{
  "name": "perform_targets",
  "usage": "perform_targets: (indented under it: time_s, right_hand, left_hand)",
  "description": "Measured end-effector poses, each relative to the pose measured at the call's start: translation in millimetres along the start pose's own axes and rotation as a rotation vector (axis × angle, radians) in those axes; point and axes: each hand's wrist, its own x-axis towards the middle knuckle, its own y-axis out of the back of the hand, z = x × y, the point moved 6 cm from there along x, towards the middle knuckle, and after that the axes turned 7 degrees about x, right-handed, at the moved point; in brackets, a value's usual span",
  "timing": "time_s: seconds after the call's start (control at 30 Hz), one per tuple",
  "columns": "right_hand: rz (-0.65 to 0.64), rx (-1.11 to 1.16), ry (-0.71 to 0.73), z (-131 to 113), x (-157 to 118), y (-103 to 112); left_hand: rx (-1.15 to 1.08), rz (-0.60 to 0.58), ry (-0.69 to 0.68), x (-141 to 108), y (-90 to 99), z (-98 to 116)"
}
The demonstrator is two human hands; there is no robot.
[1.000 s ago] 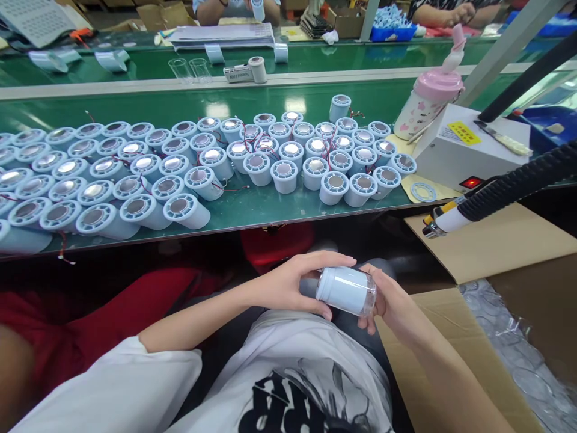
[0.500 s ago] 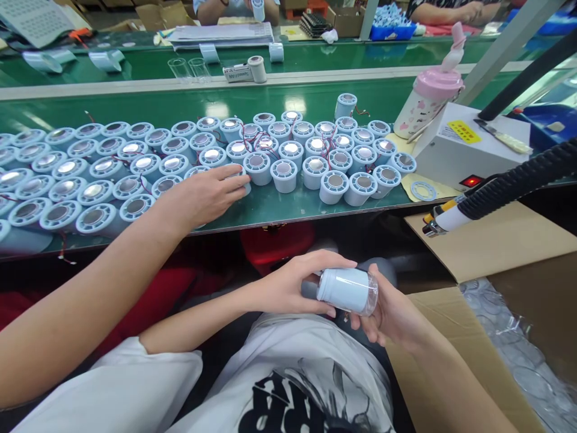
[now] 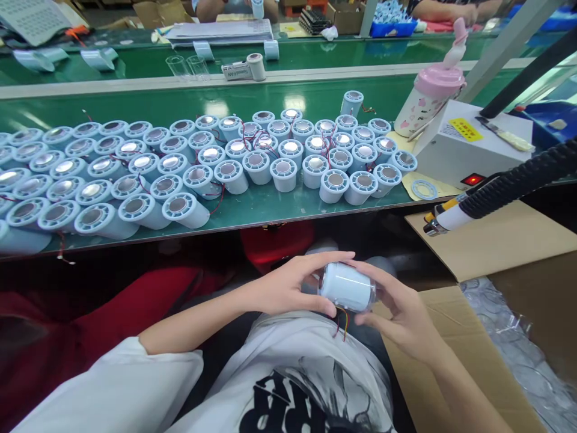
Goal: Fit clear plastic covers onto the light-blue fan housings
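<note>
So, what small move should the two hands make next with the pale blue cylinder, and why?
Probably tuck the red and yellow wires back under the pale blue plastic cylinder. The left hand and right hand grip it over the lap, and the wires hang loose below it.

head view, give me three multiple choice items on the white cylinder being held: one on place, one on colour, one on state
1. Where is the white cylinder?
A. on the green bench
B. over the lap, between both hands
C. in the cardboard box

2. What colour is the bottle cap by the grey machine?
A. pink
B. black
C. yellow

3. How is the cylinder held?
A. left hand alone
B. by neither hand
C. left hand and right hand together

Answers: B, it sits below the bench edge; A, the cap is pink; C, fingers of both hands wrap it.
</note>
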Motion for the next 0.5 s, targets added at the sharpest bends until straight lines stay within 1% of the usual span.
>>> perform_targets:
  time_s: [0.07,0.1,0.17,0.23,0.33,0.43,0.5]
  right_hand:
    - [0.014,0.271,-0.191,12,-3,-5]
    - [0.022,0.374,-0.252,15,-4,-7]
    - [0.035,0.476,-0.314,19,-7,-9]
    - [0.041,0.467,-0.343,21,-9,-8]
    - [0.041,0.369,-0.409,29,-11,-8]
    - [0.029,0.336,-0.479,40,-11,-17]
    - [-0.009,0.371,-0.480,45,-9,-21]
  left_hand:
    - [-0.004,-0.012,-0.038,-1,1.1,2]
    - [-0.018,-0.021,-0.040,-1,1.3,2]
    - [-0.086,-0.044,-0.012,-1,0.5,-2]
    - [-0.183,-0.071,0.032,-1,-2.3,-8]
    - [-0.305,-0.110,0.092,1,-11.2,-24]
    - [-0.347,-0.090,0.160,4,-19.4,-43]
    - [-0.329,-0.066,0.260,5,-16.8,-49]
